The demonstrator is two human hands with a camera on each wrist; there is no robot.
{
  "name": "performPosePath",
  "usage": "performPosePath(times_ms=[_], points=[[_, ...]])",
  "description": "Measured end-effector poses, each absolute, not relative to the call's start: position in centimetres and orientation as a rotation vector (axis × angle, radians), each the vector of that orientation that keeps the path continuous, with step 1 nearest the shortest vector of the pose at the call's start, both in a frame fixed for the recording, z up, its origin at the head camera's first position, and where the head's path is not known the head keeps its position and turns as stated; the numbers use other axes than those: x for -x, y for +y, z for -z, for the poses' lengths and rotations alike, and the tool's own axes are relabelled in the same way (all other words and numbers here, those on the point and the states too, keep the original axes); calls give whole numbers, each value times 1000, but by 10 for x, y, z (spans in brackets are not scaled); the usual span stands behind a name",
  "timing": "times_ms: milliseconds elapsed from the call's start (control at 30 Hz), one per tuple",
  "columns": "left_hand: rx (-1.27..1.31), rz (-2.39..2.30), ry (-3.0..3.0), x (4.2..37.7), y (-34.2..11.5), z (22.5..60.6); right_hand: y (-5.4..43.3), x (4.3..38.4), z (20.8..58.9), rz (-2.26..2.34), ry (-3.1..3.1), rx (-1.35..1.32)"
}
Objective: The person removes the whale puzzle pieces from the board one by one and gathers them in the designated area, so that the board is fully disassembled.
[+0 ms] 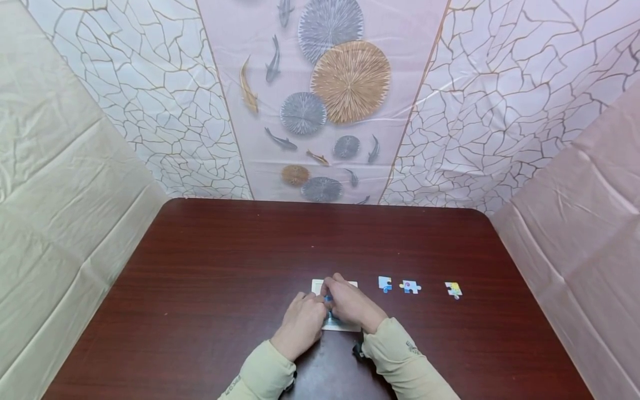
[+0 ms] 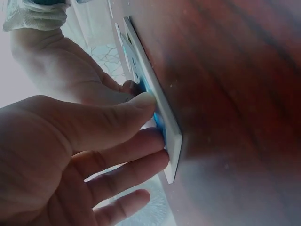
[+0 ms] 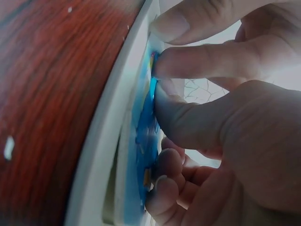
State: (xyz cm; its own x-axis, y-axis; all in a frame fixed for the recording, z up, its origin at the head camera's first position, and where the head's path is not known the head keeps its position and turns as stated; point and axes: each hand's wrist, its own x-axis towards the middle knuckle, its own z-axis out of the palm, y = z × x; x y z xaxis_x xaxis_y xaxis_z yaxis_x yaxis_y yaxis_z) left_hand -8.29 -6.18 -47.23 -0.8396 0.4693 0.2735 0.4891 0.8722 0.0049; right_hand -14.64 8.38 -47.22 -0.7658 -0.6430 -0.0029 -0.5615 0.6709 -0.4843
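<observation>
Both hands meet over a small white puzzle tray point(image 1: 342, 327) holding blue puzzle pieces point(image 3: 145, 127). My left hand point(image 1: 302, 323) lies over its left side; its thumb point(image 2: 134, 106) presses on the blue surface, and two fairly straight fingers touch near the tray's edge. From the right, my right hand point(image 1: 350, 301) reaches in, thumb point(image 3: 176, 113) and bent fingertips point(image 3: 164, 193) against the blue pieces. Whether it pinches one piece, I cannot tell. In the right wrist view, a picture edge stands slightly raised from the tray rim. The hands hide much of the picture.
To the right of the tray lie a blue-and-white piece point(image 1: 384, 283), a light-blue piece with side tabs point(image 1: 410, 287) and, farther right, a yellow-and-white piece point(image 1: 453, 289). Everything rests on a dark red-brown table point(image 1: 200, 289); patterned cloth point(image 1: 320, 155) hangs behind it.
</observation>
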Motion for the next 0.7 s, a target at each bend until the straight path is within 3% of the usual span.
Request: performPosePath(times_ms=[700], points=[[486,208,-3192,88,-76,479,80,145,472,748,2632,875]])
